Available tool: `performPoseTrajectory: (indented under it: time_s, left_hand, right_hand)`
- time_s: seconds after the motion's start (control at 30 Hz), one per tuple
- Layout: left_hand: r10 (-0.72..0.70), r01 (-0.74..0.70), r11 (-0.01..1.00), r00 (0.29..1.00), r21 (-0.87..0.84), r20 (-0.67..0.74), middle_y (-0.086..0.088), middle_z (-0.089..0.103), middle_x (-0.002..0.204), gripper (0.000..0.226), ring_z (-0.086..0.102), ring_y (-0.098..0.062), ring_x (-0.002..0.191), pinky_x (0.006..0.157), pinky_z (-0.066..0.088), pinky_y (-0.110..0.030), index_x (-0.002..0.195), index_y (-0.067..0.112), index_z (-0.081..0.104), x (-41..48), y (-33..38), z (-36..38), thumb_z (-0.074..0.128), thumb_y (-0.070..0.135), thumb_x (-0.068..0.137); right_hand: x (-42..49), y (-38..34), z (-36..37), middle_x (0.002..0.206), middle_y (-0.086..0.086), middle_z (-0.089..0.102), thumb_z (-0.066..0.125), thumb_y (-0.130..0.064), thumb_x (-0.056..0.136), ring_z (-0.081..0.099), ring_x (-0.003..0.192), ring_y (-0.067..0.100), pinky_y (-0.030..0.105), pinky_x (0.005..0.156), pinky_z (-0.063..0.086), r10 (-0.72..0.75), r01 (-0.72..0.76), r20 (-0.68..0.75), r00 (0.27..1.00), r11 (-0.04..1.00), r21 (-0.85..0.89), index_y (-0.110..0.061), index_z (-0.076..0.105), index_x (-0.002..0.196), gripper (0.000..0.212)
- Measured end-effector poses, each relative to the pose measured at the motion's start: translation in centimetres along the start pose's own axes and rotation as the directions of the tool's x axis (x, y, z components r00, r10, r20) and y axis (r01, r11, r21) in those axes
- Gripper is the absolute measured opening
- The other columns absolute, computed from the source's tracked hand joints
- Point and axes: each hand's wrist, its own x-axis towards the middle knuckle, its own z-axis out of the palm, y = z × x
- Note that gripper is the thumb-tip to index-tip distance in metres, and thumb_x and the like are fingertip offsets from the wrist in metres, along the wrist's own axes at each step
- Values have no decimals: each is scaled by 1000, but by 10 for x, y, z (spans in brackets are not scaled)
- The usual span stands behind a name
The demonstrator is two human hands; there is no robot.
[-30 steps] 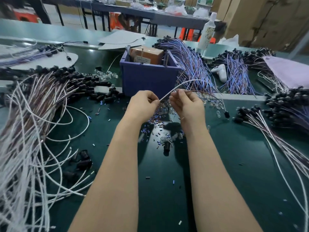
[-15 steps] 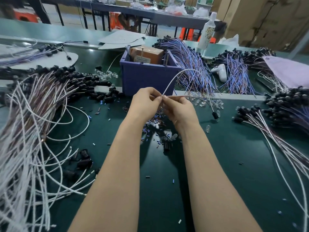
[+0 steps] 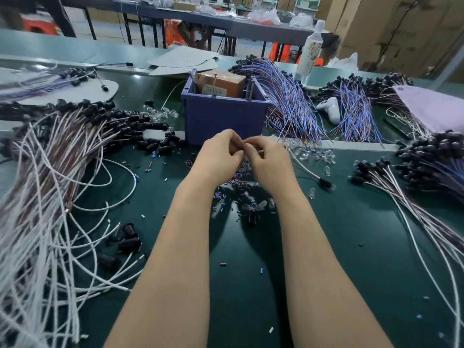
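where hands pinch a wire, green table, cartons behind

The white wire no longer arches above the hands. It now trails low to the right, its black end down on the tabletop. The left hand and right hand sit closer together.

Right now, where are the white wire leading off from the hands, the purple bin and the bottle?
white wire (image 3: pixel 308 171), head view, on its white sleeve just before the black end.
purple bin (image 3: pixel 223 121), head view, on the front wall.
bottle (image 3: pixel 311 50), head view, on the labelled body.
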Motion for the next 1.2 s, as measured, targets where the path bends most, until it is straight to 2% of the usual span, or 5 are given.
performPoseTrajectory:
  time_s: [0.27,0.63,0.77,1.03,1.2]
  left_hand:
    - [-56,55,998,998,26,22,3,67,86,9,60,-13,82,68,42,-20,92,21,66,1,-6,-7,58,15,91]
    - [-113,113,993,994,40,-6,-2,67,89,17,61,-17,81,70,48,-27,89,21,62,1,-6,-1,50,10,94]
    - [-192,204,961,978,-186,79,-7,68,78,18,68,-17,73,73,57,-31,96,5,64,0,-8,0,46,5,97]
    - [-301,302,953,950,4,85,-1,65,68,28,51,-13,57,55,39,-23,67,16,64,1,-20,-17,56,23,94]
    - [-287,286,952,958,-104,10,-16,67,92,19,63,-31,87,84,53,-37,82,11,60,3,-13,-3,52,22,96]
  right_hand:
    - [3,18,-1,102,8,65,49,-11,96,57,94,19,20,78,38,137,-134,-202,970,991,30,-6,65,102,18]
    - [0,8,5,87,-4,61,59,-9,90,58,83,9,14,75,45,127,-111,-77,989,976,187,-8,65,105,17]
    - [0,11,7,84,-3,61,60,-9,89,55,78,8,2,64,39,130,-112,-105,986,980,164,-7,66,102,14]
    - [1,16,6,101,7,66,59,-10,90,61,90,15,26,87,48,175,-149,-175,969,977,155,-9,66,100,12]
    - [-1,8,12,93,1,64,60,-7,88,61,89,15,24,84,48,140,-112,-118,983,970,214,-9,65,101,14]
